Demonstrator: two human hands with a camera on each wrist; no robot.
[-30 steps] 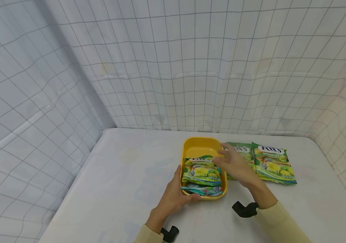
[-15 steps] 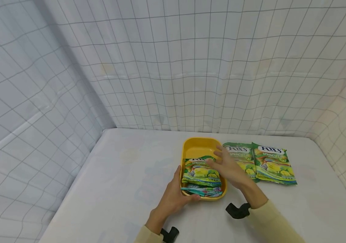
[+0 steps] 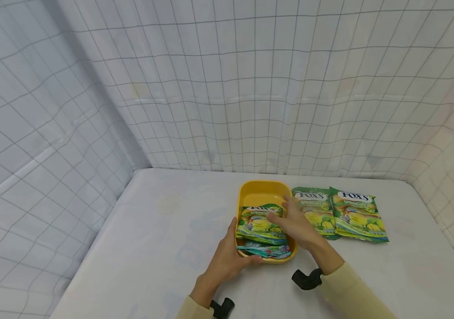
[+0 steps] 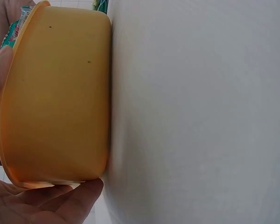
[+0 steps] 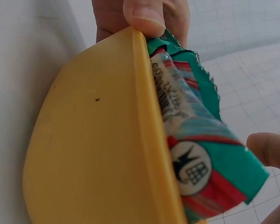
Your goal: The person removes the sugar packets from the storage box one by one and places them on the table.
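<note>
A yellow plastic tub [image 3: 264, 193] stands on the white table. My left hand [image 3: 227, 258] grips its near left corner, thumb over the front rim and fingers along the left side; the left wrist view shows fingers under the tub wall [image 4: 60, 98]. Inside lies a green-yellow FOX'S candy bag [image 3: 260, 225], with teal-and-red packets [image 3: 268, 250] at the near end. My right hand [image 3: 298, 226] is over the tub's right side, its thumb at the bag and its fingers by the right rim. In the right wrist view, a fingertip [image 5: 268, 149] stands apart from the teal packet [image 5: 210, 158].
Two more FOX'S candy bags, one [image 3: 314, 209] partly behind my right hand and another [image 3: 358, 215] beside it, lie flat right of the tub. A white grid-patterned curtain [image 3: 259, 110] rises behind the table. Both wrists wear black mounts.
My right hand has moved a little left and nearer over the tub, and the bag inside has shifted slightly left. The left hand keeps its hold on the tub.
</note>
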